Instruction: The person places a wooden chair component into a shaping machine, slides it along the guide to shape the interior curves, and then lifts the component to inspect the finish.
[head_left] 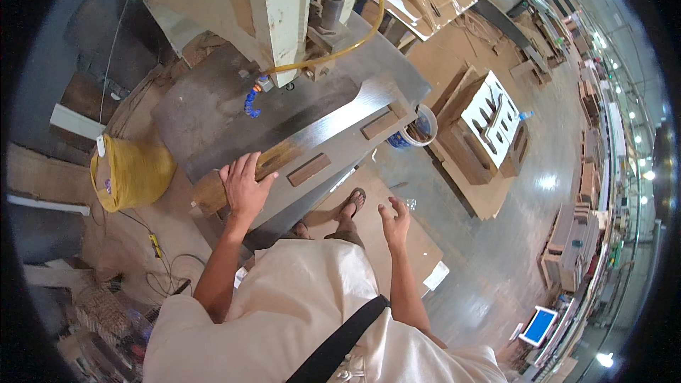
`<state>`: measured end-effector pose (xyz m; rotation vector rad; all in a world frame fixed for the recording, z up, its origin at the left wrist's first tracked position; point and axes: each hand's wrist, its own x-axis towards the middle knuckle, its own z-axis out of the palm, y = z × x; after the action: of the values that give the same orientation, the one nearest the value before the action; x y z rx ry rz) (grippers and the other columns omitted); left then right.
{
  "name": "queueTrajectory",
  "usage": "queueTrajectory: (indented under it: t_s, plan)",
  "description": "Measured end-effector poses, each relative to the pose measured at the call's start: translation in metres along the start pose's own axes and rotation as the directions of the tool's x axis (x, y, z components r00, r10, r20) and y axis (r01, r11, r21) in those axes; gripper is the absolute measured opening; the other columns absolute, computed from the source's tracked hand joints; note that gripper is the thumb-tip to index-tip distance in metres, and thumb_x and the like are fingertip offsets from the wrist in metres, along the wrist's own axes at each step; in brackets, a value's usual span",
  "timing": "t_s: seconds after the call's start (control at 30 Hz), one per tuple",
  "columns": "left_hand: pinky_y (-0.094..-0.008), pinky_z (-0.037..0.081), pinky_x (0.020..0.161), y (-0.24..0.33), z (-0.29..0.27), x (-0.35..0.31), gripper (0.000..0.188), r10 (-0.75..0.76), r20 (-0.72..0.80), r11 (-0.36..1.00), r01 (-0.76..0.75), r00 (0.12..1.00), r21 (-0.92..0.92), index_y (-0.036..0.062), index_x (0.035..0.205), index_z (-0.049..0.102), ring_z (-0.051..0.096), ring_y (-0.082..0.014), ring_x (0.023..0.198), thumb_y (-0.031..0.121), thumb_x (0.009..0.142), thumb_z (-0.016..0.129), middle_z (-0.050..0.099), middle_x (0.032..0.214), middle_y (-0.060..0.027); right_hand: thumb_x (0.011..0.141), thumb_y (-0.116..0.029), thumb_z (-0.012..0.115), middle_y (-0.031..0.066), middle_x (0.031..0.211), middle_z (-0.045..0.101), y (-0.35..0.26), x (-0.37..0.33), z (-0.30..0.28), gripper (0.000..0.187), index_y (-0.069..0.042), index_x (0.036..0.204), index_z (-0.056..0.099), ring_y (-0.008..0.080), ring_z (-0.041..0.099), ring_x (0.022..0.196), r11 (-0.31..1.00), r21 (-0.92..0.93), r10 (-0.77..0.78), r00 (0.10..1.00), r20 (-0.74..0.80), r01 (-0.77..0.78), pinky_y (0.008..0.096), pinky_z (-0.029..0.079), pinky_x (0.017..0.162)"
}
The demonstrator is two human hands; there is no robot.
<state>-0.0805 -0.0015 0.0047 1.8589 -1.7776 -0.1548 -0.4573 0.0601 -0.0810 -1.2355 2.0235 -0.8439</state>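
My left hand (245, 186) lies palm down on the near end of a long flat wooden board (312, 136) that rests on the grey steel table (206, 110) of a large cream-coloured machine (277, 7). The board runs diagonally toward the upper right, its far end wider. My right hand (394, 223) hangs free in the air to the right of the table, fingers apart, holding nothing. Two small brown wooden blocks (309, 169) sit along the table's near edge beside the board.
A yellow sack (131, 170) stands left of the table. A yellow hose (355, 42) and a blue segmented nozzle (252, 99) hang off the machine. A white bucket (418, 128) and stacked white wooden parts (489, 120) sit to the right. My sandalled foot (352, 202) stands on floor board.
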Motion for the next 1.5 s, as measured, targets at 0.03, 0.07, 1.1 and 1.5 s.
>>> queueTrajectory:
  t_s: [0.03,0.07,1.1,1.5]
  plan:
    - [-0.0426,0.034,0.099,0.002,-0.009,0.002,0.058,0.054,-0.051,0.998,-0.053,0.997,0.024,0.0067,0.123,0.063,0.059,-0.0265,0.107,0.027,0.072,0.085,0.065,0.12,-0.0084,0.085,-0.025,0.076,0.0155,0.131,0.06,-0.009,-0.009,0.002,0.046,-0.004,0.123,0.064,0.032,0.056,0.123,0.998,0.055,0.033,0.999,0.011,-0.033,0.0434,0.045,0.102]
    - [-0.0432,0.034,0.1,0.002,-0.015,0.001,0.057,0.084,-0.067,0.996,-0.082,0.994,0.042,0.0071,0.122,0.063,0.059,-0.026,0.108,0.026,0.072,0.085,0.065,0.12,-0.0074,0.085,-0.026,0.076,0.0144,0.131,0.06,-0.029,-0.014,0.002,0.048,-0.005,0.126,0.063,0.0309,0.057,0.123,0.992,0.11,0.062,0.998,0.017,-0.064,0.0441,0.045,0.101]
    - [-0.0447,0.033,0.099,0.062,-0.038,-0.022,0.059,0.769,-0.194,0.616,-0.787,0.609,-0.025,0.0121,0.125,0.06,0.059,-0.0252,0.111,0.021,0.074,0.088,0.064,0.119,-0.0042,0.074,-0.018,0.078,0.0155,0.128,0.049,-0.13,-0.067,-0.143,0.074,0.001,0.137,0.044,0.0279,0.049,0.118,0.925,0.298,0.153,0.487,-0.86,0.235,0.0394,0.038,0.106]
    - [-0.0447,0.042,0.097,0.19,0.019,-0.123,0.05,0.604,0.477,0.784,-0.37,0.639,-0.498,0.0029,0.114,0.067,0.062,-0.0348,0.105,0.019,0.07,0.085,0.068,0.11,-0.0139,0.092,-0.042,0.069,0.0068,0.113,0.067,0.023,-0.203,-0.157,0.055,-0.005,0.131,0.059,0.0161,0.064,0.09,0.577,0.791,0.647,0.703,-0.294,-0.2,0.032,0.049,0.08]
